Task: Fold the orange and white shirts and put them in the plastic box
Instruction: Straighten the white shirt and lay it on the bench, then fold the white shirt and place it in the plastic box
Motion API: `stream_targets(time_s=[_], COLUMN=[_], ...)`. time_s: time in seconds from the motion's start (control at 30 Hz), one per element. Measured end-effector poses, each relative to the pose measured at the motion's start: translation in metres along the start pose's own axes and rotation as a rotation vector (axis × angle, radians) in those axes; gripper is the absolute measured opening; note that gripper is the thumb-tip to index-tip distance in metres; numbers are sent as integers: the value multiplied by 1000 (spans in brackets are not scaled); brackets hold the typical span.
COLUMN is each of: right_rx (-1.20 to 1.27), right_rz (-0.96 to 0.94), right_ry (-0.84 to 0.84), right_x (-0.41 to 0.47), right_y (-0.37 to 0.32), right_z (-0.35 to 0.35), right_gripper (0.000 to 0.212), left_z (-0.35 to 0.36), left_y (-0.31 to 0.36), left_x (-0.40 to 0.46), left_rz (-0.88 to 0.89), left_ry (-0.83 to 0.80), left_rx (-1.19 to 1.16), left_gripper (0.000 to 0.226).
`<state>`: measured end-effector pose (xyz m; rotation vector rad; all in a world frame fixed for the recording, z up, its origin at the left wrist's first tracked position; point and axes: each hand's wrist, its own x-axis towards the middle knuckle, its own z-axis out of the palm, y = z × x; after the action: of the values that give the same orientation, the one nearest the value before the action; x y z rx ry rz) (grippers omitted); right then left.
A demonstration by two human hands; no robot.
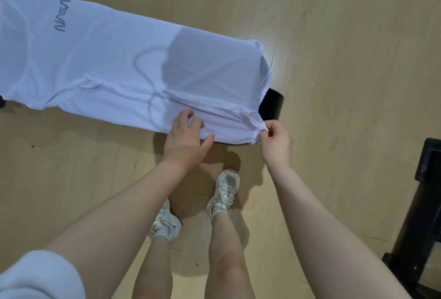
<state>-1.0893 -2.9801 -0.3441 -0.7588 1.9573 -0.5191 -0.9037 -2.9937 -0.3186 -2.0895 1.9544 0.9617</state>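
Note:
A white shirt (107, 64) with a grey printed word lies spread over a long black bench (272, 103), covering nearly all of it. A sleeve is folded inward on the near side. My left hand (186, 136) rests on the shirt's near edge, fingers curled into the cloth and thumb under the hem. My right hand (275, 140) pinches the shirt's near right corner between thumb and fingers. No orange shirt and no plastic box are in view.
Light wooden floor (346, 48) surrounds the bench. My feet in white sneakers (224, 191) stand just in front of it. A black metal frame (420, 215) stands at the right edge.

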Motion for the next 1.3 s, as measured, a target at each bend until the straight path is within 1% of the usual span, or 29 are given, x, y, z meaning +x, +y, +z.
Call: stream_targets(time_s=[0.03, 0.1, 0.13, 0.17, 0.23, 0.27, 0.33, 0.4, 0.47, 0.5, 0.53, 0.57, 0.6, 0.63, 0.67, 0.73, 0.8, 0.87, 0.9, 0.93, 1.0, 1.07, 1.17, 1.23, 1.3], right_rx=[-12, 4, 72, 200, 467, 519, 509, 599, 768, 781, 684, 500, 272, 69, -73, -225, -350, -431, -455, -477, -526, -560, -591, -591, -586], right_rz=[17, 85, 162, 262, 449, 477, 427, 369, 300, 263, 234, 193, 131, 77, 52, 56, 27, -142, -243, -329, -446, -502, -546, -573, -605], right_ry=[38, 83, 94, 90, 17, -18, -61, -151, -357, -465, -547, -569, -529, -447, -350, -210, -125, -75, -75, -94, -185, -326, -486, -536, -527], right_x=[0, 0, 1, 3, 3, 3, 2, 1, 2, 3, 5, 8, 10, 12, 14, 11, -1, -22, -34, -44, -58, -68, -82, -89, -92], right_y=[4, 7, 6, 4, -1, -2, -4, -4, -2, -2, -2, 0, 1, 2, 2, -3, -9, -22, -29, -37, -55, -76, -110, -133, -151], right_z=[5, 16, 20, 22, 21, 15, 1, -17, -33, -39, -43, -45, -45, -43, -39, -31, -21, -7, 1, 11, 35, 59, 98, 125, 153], right_gripper=[19, 21, 24, 28, 33, 33, 32, 31, 27, 25, 25, 25, 28, 32, 34, 34, 41, 39, 37, 35, 33, 33, 32, 31, 31], left_z=[0, 2, 3, 5, 6, 7, 7, 5, 4, 3, 3, 3, 3, 1, 1, -1, -5, -10, -15, -20, -33, -47, -75, -92, -105], left_y=[1, 2, 2, 3, 3, 4, 5, 6, 7, 7, 7, 6, 5, 4, 2, -3, -13, -26, -32, -41, -61, -86, -123, -147, -172], left_x=[1, 2, 2, 2, 2, 2, 3, 4, 6, 7, 8, 8, 8, 7, 5, 1, -6, -16, -21, -26, -33, -38, -41, -37, -27], left_rz=[-1, -4, -4, -5, -13, -17, -24, -40, -53, -55, -55, -53, -49, -38, -20, 31, 81, 66, 16, -57, -196, -282, -391, -489, -599], left_ry=[-5, -9, -7, -5, -4, -6, -7, 0, 17, 25, 27, 23, 12, -7, -29, -67, -92, -111, -114, -116, -113, -91, -3, 63, 108], left_rx=[2, 20, 36, 52, 73, 75, 68, 57, 42, 34, 27, 25, 29, 43, 61, 98, 126, 111, 77, 29, -91, -191, -341, -453, -581], left_gripper=[41, 44, 45, 46, 49, 50, 53, 58, 61, 61, 61, 60, 61, 61, 61, 58, 52, 49, 49, 49, 51, 51, 48, 43, 41])
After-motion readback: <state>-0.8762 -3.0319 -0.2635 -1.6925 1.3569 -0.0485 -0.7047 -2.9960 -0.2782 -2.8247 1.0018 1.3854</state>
